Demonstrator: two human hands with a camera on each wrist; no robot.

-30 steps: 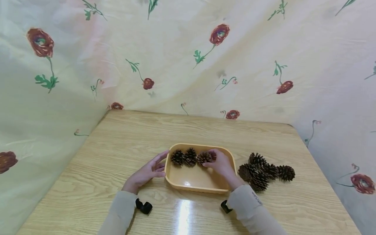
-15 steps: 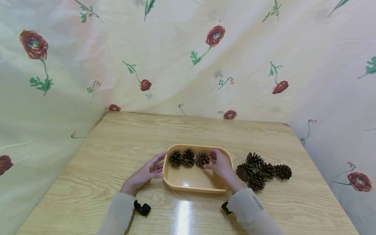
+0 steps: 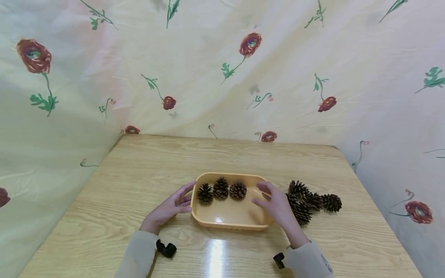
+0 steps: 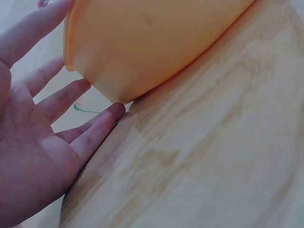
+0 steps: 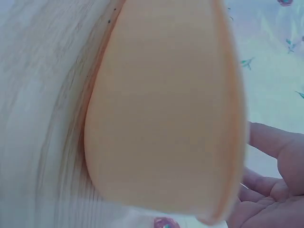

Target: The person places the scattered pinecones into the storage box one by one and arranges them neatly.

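Three brown pine cones stand in a row along the far side of an orange plastic tray (image 3: pixel 229 226): a left cone (image 3: pixel 205 194), a middle cone (image 3: pixel 221 188) and a right cone (image 3: pixel 238 190). My left hand (image 3: pixel 169 208) rests its spread fingers against the tray's left end; the left wrist view shows the fingertips (image 4: pixel 85 85) at the tray's wall. Over the tray's right end is my right hand (image 3: pixel 279 204), fingers loosely bent with nothing between them, apart from the right cone. In the right wrist view the tray's side wall hides part of that hand.
A heap of several pine cones (image 3: pixel 301 202) lies on the wooden table (image 3: pixel 156 162) right of the tray, partly behind my right hand. One cone (image 3: pixel 332 203) sits at the heap's right end. A flowered curtain (image 3: pixel 194 77) hangs behind and beside the table.
My right hand has let go of the right pine cone and moved right, toward the tray's right end. The cone stays in the row. My left hand keeps its place at the tray.
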